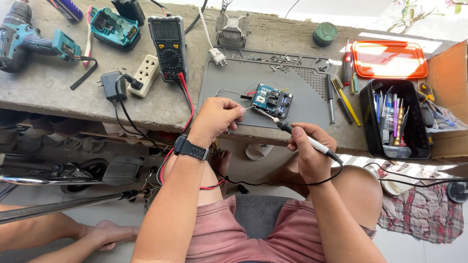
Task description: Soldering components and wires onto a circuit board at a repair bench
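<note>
Soldering at the front edge of the desk.
Our right hand [309,153] grips a soldering iron [292,130], tip on the blue circuit board [271,99]; our left hand [217,117] pinches a thin solder wire [229,91] beside it. The board lies on the grey mat [302,104], multimeter [168,46] toward the back edge, black tool tray [396,119] at the right end.

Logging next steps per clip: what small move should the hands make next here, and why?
Probably ease the soldering iron tip onto the circuit board edge. The right hand holds the iron tip just short of the board, while the left hand pinches thin wire towards the same spot.
</note>
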